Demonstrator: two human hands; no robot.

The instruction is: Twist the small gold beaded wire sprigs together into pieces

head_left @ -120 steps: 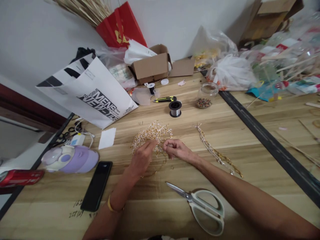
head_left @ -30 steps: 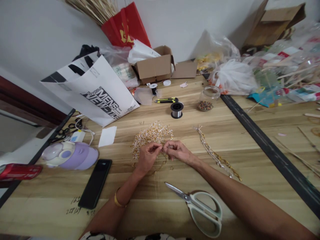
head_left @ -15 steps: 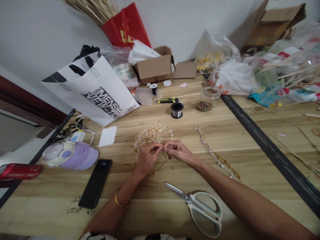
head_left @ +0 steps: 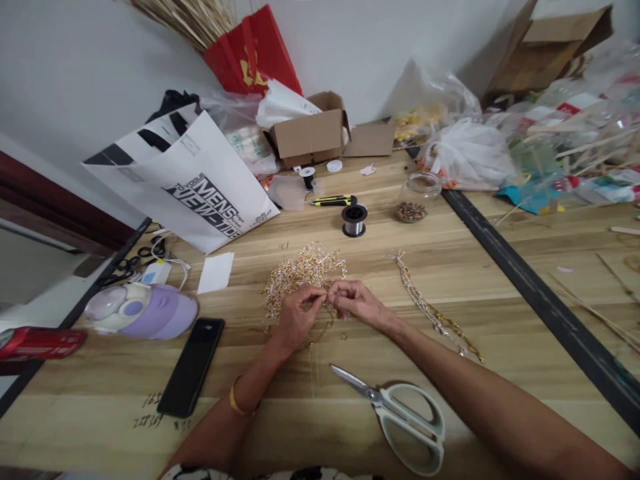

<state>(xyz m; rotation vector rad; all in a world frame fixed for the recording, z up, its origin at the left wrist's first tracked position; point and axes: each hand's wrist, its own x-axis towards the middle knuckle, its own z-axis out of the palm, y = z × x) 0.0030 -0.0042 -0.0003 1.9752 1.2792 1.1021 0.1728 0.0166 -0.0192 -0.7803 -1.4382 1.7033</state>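
My left hand (head_left: 299, 313) and my right hand (head_left: 356, 303) meet at the fingertips, each closed in a pinch. Whatever sits between the fingertips is too small to make out. Just behind them lies a heap of gold and clear beads or chain links (head_left: 300, 267). A thin gold strand (head_left: 320, 335) curves on the table below my hands, with a fine thread trailing down from it. Beside it rests a small gold ring (head_left: 343, 337). Scissors with pale handles (head_left: 383, 405) lie in front of my right forearm, blades pointing toward my hands.
Gold and silver chains (head_left: 425, 307) lie to the right. Behind are a wire spool (head_left: 354, 221), a utility knife (head_left: 333, 201) and a glass jar (head_left: 419, 193) holding beads. A phone (head_left: 191, 367), a purple bottle (head_left: 150, 312) and a white paper bag (head_left: 195, 180) stand or lie left.
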